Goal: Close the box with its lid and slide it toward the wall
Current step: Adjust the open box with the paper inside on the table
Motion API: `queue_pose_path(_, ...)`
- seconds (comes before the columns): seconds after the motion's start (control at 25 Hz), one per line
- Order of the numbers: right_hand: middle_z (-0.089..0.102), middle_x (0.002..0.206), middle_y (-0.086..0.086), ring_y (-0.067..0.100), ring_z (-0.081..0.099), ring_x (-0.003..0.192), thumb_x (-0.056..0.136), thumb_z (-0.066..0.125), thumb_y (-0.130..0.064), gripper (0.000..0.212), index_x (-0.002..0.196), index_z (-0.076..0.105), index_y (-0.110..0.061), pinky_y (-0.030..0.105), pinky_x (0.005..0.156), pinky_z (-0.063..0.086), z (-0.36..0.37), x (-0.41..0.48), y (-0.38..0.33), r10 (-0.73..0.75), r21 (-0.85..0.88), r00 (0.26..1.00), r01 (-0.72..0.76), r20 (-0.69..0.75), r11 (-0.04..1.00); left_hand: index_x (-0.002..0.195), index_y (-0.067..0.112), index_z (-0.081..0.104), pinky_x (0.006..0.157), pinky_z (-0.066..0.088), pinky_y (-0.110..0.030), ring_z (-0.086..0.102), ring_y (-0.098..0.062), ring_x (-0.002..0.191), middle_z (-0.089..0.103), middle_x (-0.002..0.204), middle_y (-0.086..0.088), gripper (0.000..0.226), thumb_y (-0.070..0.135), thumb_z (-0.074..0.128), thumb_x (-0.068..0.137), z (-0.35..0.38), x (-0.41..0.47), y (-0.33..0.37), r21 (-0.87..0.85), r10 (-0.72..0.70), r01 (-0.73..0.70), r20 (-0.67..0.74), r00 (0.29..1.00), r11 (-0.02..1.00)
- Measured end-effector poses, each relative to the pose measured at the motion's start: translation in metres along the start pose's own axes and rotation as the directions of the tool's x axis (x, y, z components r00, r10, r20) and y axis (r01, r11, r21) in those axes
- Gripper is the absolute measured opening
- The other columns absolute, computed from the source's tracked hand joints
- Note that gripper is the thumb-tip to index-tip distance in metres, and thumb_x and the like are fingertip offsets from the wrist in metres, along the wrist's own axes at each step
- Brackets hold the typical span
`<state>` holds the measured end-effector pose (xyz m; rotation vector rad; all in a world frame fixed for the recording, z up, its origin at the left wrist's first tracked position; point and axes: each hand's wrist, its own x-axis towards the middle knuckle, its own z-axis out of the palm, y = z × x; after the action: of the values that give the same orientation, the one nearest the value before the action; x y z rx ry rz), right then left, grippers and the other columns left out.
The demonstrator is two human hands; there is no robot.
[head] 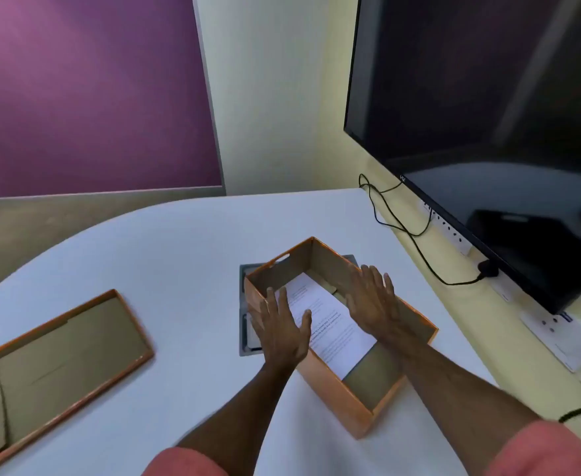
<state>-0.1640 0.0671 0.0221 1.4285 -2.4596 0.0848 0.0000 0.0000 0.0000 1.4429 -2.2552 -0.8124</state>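
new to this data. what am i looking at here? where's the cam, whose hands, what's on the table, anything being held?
There is one picture, from a wide-angle camera worn on a person's head, looking forward and down. No robot: the two bare hands are the wearer's. On the white table stands an open orange box with a printed sheet of paper inside. The left hand and right hand are spread flat over the box, fingers open; neither holds anything. The box's lid lies inside-up, apart, at the left. A dark screen hangs on the wall at right, cables below it.
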Motion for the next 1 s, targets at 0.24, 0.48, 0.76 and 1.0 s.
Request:
queue_pose_path(0.24, 0.045, 0.146, 0.015, 0.030, 0.040, 0.137, 0.092, 0.050, -0.010, 0.056, 0.147, 0.034, -0.010, 0.044, 0.113, 0.028, 0.040, 0.052, 0.032, 0.021, 0.144, 0.980, -0.050, 0.197, 0.988, 0.153, 0.016, 0.006, 0.119, 0.014, -0.055, 0.010, -0.033, 0.150, 0.007, 0.163, -0.009, 0.083, 0.038, 0.057, 0.091, 0.037, 0.032, 0.015, -0.155, -0.458, 0.448, -0.032, 0.889, 0.881)
queue_pose_path(0.48, 0.052, 0.132, 0.018, 0.038, 0.055, 0.119, 0.093, 0.046, -0.007, 0.060, 0.149, 0.024, -0.015, 0.046, 0.094, 0.046, 0.060, 0.081, 0.043, 0.076, 0.230, 0.890, -0.198, 0.451, 0.953, 0.152, 0.020, -0.002, 0.113, 0.034, -0.046, 0.024, -0.035, 0.145, 0.009, 0.162, -0.004, 0.087, 0.009, 0.058, 0.090, 0.059, 0.035, 0.014, -0.328, -0.507, 0.501, 0.074, 0.859, 0.801)
queue_pose_path(0.76, 0.053, 0.126, 0.022, 0.041, 0.055, 0.115, 0.094, 0.045, -0.006, 0.047, 0.139, 0.038, -0.016, 0.044, 0.093, 0.046, 0.059, 0.085, 0.051, 0.103, 0.272, 0.874, -0.257, 0.474, 0.928, 0.152, 0.020, 0.004, 0.110, 0.041, -0.042, 0.039, -0.027, 0.137, 0.023, 0.158, -0.004, 0.081, 0.001, 0.053, 0.091, 0.046, 0.032, 0.007, -0.387, -0.389, 0.383, 0.066, 0.919, 0.839)
queue_pose_path(1.0, 0.053, 0.125, 0.022, 0.041, 0.055, 0.114, 0.093, 0.043, -0.003, 0.039, 0.131, 0.043, -0.013, 0.045, 0.093, 0.047, 0.033, 0.063, 0.030, 0.122, 0.322, 0.871, -0.303, 0.477, 0.897, 0.142, 0.014, 0.029, 0.097, 0.052, -0.025, 0.050, -0.027, 0.128, 0.049, 0.134, -0.003, 0.045, 0.010, 0.043, 0.099, -0.007, 0.021, -0.008, -0.513, -0.203, 0.169, -0.011, 0.979, 0.842)
